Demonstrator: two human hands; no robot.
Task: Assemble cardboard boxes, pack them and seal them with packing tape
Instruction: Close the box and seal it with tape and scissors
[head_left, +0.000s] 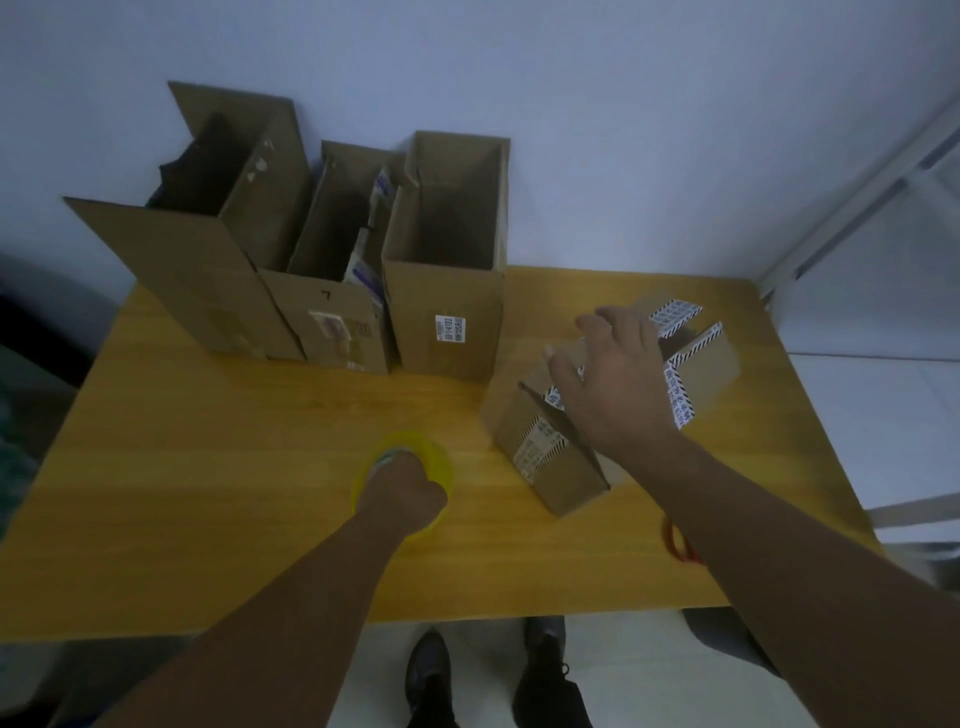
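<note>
The left hand (402, 488) clenches the yellow tape roll (442, 460) at 6 o'clock on the table (208, 467), seemingly ready for sealing, while the right hand (613, 374), fingers spread, reaches over the small cardboard box (563, 470) at 3 o'clock.

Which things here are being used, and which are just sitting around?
In use: yellow tape roll gripped by the left hand; small box under the open right hand.
Sitting by: three tall open boxes; red object at the table edge.
</note>
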